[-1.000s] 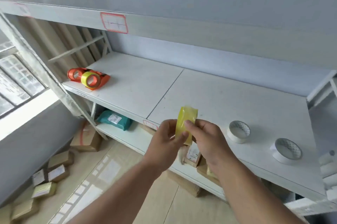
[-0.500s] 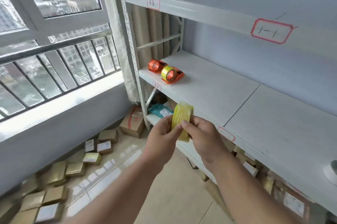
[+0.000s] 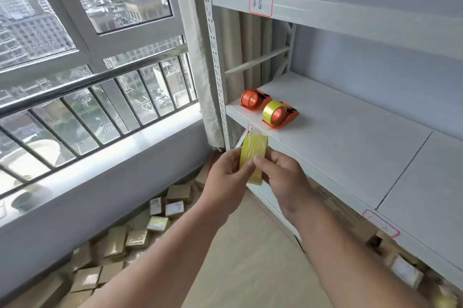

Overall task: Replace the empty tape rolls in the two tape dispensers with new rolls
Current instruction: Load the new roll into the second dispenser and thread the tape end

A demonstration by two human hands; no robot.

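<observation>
Yellow transparent tape roll [image 3: 253, 157] held edge-on in front of the white metal shelf [image 3: 350, 142], pinched by left hand [image 3: 226, 173] and right hand [image 3: 283, 177]. On the shelf: empty orange tape dispenser [image 3: 253, 99], beside it orange dispenser loaded with yellow tape [image 3: 279, 114]. Red-bordered shelf label [image 3: 260, 4], handwriting illegible.

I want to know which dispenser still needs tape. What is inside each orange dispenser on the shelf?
The near dispenser holds a yellow roll. The far dispenser shows only an orange hub, no yellow tape. Whether an empty core sits on that hub cannot be seen.
</observation>
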